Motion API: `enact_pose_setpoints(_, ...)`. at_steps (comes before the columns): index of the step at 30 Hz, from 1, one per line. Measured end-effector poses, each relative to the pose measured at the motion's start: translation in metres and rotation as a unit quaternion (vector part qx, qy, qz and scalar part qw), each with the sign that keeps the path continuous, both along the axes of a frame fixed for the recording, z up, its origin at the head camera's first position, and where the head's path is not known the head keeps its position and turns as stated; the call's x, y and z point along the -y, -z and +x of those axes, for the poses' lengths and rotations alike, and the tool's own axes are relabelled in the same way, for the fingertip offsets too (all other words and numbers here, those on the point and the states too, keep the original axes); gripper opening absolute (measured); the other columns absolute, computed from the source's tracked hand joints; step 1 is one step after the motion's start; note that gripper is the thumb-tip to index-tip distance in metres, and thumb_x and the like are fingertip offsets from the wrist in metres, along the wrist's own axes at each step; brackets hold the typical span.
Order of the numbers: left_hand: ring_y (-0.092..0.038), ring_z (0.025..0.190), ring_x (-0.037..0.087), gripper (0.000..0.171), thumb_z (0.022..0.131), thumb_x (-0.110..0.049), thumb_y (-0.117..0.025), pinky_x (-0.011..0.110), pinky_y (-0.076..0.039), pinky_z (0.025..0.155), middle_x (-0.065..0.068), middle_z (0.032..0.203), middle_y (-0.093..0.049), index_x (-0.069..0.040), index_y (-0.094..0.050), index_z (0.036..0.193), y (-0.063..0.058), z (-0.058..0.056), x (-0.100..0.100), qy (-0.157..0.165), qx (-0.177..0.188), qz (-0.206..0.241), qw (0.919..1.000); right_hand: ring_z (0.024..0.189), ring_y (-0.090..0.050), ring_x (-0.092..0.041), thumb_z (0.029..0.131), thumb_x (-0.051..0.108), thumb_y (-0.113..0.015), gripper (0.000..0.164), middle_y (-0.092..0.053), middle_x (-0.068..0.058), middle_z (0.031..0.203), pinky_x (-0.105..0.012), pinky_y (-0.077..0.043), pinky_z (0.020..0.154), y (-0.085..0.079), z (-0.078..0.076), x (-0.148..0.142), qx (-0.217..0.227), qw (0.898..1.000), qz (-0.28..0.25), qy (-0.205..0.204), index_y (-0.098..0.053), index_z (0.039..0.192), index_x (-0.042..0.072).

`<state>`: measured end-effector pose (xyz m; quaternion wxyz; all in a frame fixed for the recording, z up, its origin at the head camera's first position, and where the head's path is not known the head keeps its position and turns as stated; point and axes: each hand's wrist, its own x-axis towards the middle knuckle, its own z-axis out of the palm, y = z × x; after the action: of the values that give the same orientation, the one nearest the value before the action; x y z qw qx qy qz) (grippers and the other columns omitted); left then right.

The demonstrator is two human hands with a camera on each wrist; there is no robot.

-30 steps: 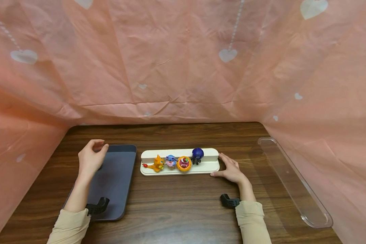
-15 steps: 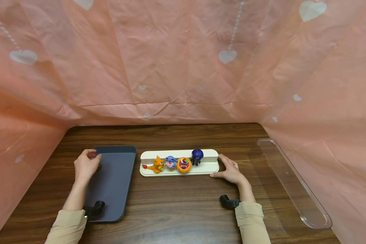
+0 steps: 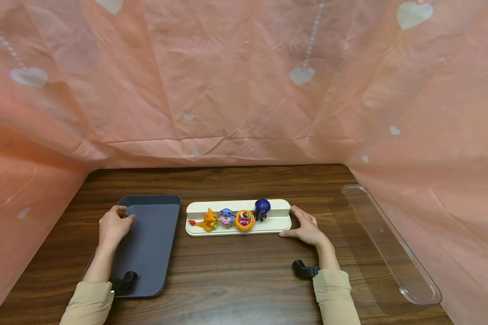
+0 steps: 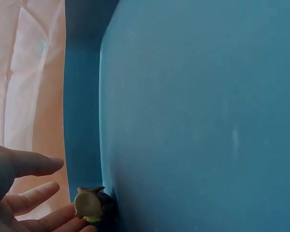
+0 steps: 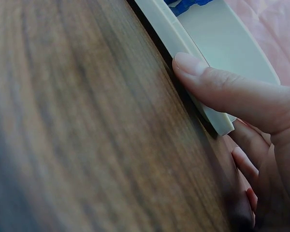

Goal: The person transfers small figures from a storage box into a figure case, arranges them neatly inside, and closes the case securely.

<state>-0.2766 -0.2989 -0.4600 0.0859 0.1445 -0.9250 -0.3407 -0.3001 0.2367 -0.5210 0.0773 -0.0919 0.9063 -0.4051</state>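
In the head view my left hand [image 3: 115, 226] is over the left side of a dark blue-grey tray [image 3: 152, 234]. The left wrist view shows its fingers spread apart beside a small tan and dark figurine [image 4: 89, 205] at the tray wall, which the hand hides from the head view. My right hand [image 3: 307, 227] holds the right end of a white stepped display base [image 3: 223, 231], thumb on the front rim. On the base are an orange dragon-like figurine [image 3: 209, 220], a blue and pink figurine [image 3: 227, 217], a round orange-rimmed figurine [image 3: 244, 220] and a dark-blue round-headed figurine [image 3: 262, 207].
A long clear plastic cover [image 3: 390, 246] lies at the right side of the wooden table [image 3: 227, 280]. Pink heart-patterned cloth [image 3: 227, 90] encloses the back and both sides. Each wrist wears a black mount.
My left hand has moved down and slightly left, from above the tray to its left side. The right hand stays at the base's end.
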Motion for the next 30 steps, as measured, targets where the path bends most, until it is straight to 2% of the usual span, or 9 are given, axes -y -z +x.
enact_pose_setpoints(15, -0.053, 0.106, 0.055, 0.040, 0.084, -0.004, -0.056, 0.060, -0.040, 0.089, 0.039, 0.115, -0.058, 0.014, -0.057, 0.120, 0.0007, 0.0028, 0.0024, 0.036, -0.021, -0.028, 0.9987, 0.144, -0.011, -0.045, 0.074, 0.035, -0.084, 0.103, -0.017, -0.026, 0.158, -0.060, -0.002, 0.110, -0.0004, -0.0008, 0.0008, -0.003, 1.000, 0.005, -0.004, -0.027, 0.152, -0.001)
enact_pose_setpoints(23, -0.053, 0.107, 0.054, 0.037, 0.086, -0.005, -0.062, 0.059, -0.040, 0.089, 0.035, 0.115, -0.060, 0.013, -0.059, 0.118, 0.0005, 0.0035, 0.0051, 0.064, -0.022, -0.039, 0.9969, 0.144, -0.013, -0.044, 0.074, 0.038, -0.084, 0.104, -0.018, -0.026, 0.158, -0.059, -0.002, 0.111, 0.0002, -0.0012, 0.0009, -0.004, 1.000, 0.005, -0.005, -0.027, 0.152, -0.001)
enact_pose_setpoints(28, -0.053, 0.104, 0.054, 0.036, 0.083, -0.003, -0.067, 0.058, -0.041, 0.085, 0.033, 0.114, -0.062, 0.011, -0.061, 0.116, 0.0013, 0.0043, 0.0061, 0.068, -0.031, -0.043, 0.9963, 0.145, -0.011, -0.044, 0.075, 0.038, -0.084, 0.104, -0.017, -0.026, 0.158, -0.060, -0.002, 0.111, -0.0012, -0.0006, 0.0009, 0.001, 1.000, 0.003, -0.003, -0.027, 0.152, 0.000)
enact_pose_setpoints(30, -0.052, 0.106, 0.055, 0.039, 0.083, -0.003, -0.068, 0.059, -0.040, 0.088, 0.035, 0.115, -0.060, 0.012, -0.059, 0.118, 0.0014, 0.0036, 0.0073, 0.069, -0.027, -0.039, 0.9965, 0.144, -0.012, -0.044, 0.075, 0.038, -0.083, 0.103, -0.017, -0.026, 0.158, -0.060, -0.002, 0.111, -0.0017, -0.0004, 0.0011, -0.002, 1.000, 0.007, -0.005, -0.026, 0.152, -0.001)
